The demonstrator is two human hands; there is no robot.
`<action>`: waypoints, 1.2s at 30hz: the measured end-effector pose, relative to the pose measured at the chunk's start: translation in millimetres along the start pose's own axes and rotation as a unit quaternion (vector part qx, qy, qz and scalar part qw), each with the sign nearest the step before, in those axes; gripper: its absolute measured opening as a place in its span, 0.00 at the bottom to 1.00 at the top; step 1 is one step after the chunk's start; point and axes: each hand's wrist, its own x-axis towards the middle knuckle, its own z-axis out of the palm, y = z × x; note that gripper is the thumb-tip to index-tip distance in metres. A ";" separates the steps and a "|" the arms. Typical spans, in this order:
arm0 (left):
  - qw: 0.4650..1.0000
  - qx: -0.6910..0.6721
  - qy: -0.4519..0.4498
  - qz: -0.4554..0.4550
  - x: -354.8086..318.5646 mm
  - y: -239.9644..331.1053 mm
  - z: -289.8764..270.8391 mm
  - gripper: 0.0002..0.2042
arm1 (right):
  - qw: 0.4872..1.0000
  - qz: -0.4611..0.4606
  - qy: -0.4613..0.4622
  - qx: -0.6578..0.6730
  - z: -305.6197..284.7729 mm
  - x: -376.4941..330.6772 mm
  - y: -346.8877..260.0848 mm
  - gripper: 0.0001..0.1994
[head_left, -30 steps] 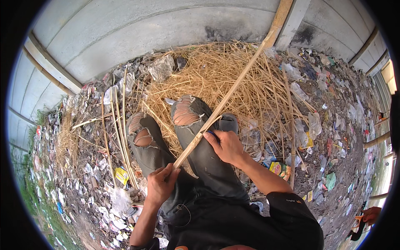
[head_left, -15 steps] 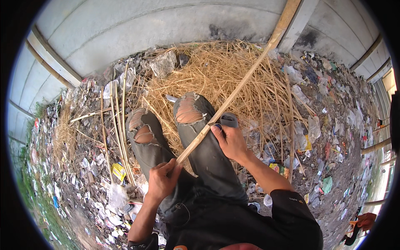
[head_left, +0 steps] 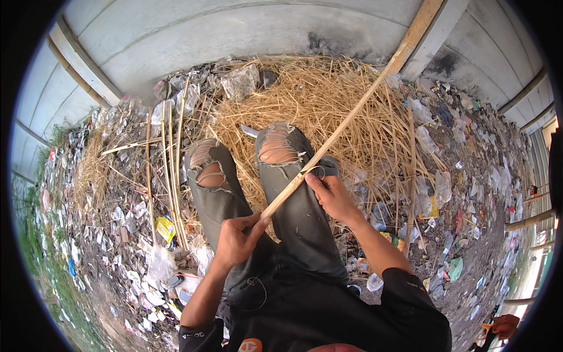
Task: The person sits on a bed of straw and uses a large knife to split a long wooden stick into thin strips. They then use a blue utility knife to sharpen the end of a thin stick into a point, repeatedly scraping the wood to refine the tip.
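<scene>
A long pale bamboo strip [head_left: 346, 123] runs slantwise from my lap, over my right thigh, toward the wall. My left hand [head_left: 237, 239] is closed around its near end. Farther up, my right hand [head_left: 333, 196] is closed at the strip's edge, thumb pressed along it. A thin curled sliver shows by that thumb. Whether the right palm also holds a tool is hidden. Beyond this hand a rounded grey thing [head_left: 331, 166] shows in part; its kind is unclear. A flat pale-grey piece [head_left: 250, 131] lies beside my right knee.
A heap of straw-like bamboo shavings [head_left: 316, 100] spreads ahead of my knees. Several loose bamboo strips [head_left: 172, 176] lie at the left, with another strip [head_left: 411, 176] at the right. Litter covers the ground. A stone chunk [head_left: 240, 83] sits near the grey wall [head_left: 234, 29].
The scene has shifted slightly in view. Both hands stay on the bamboo strip in nearly the same places. A thin curl now stands out beside my right thumb.
</scene>
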 end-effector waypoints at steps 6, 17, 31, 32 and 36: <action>0.998 -0.029 -0.035 -0.051 1.9 7.7 -3.9 0.20 | 0.974 0.100 -0.091 0.179 -8.0 7.8 9.1 0.32; 1.000 -0.017 -0.014 -0.014 1.0 -2.1 -4.5 0.19 | 0.957 0.096 -0.068 0.266 -12.3 1.6 0.5 0.22; 0.993 0.086 0.019 0.079 5.1 -3.5 -5.9 0.16 | 0.950 -0.248 -0.005 -0.188 -27.1 26.4 -30.7 0.13; 0.992 0.090 0.020 0.087 5.5 -5.0 -6.4 0.16 | 0.951 -0.243 -0.025 -0.189 -29.2 28.8 -32.6 0.13; 0.991 0.090 0.018 0.100 5.0 -9.6 -9.0 0.16 | 0.950 -0.228 -0.110 -0.182 -36.5 36.2 -39.8 0.13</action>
